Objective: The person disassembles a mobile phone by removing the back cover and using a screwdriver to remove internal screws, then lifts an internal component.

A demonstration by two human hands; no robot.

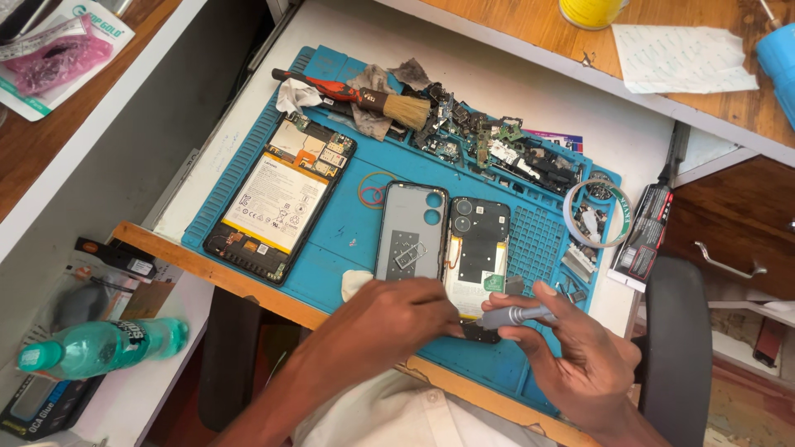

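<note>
A grey screwdriver [515, 315] is pinched in the closed fingers of the right hand [571, 356], its long axis lying left to right, tip pointing left at the near end of the opened phone [478, 252]. That near end is pressed by the curled left hand [393, 319], which grasps nothing. The phone lies lengthwise near to far on a blue mat [348, 228], close to the mat's near edge; a grey back cover [411, 232] lies just left, open mat beyond it. A brush [364, 95] rests far.
</note>
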